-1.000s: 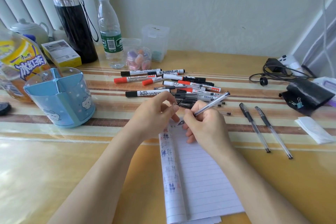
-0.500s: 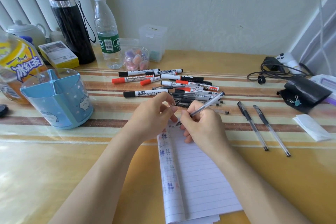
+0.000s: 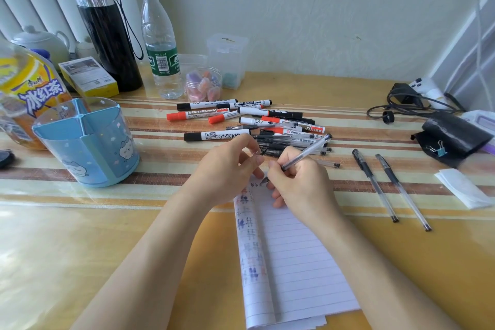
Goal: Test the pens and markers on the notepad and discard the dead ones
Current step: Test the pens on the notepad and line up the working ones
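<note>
Within right grip point(image 3: 300, 182), pen point(image 3: 308, 151) (tip on notepad point(image 3: 294, 249))

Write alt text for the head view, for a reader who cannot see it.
A person's right hand holds a clear pen with its tip at the top of a lined notepad, left hand close beside it. Behind lies a pile of markers and pens; a blue pen holder stands left, two pens lie right.

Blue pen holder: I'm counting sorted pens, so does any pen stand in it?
No, the blue pen holder shows nothing above its rim; the pens lie on the table.
</note>
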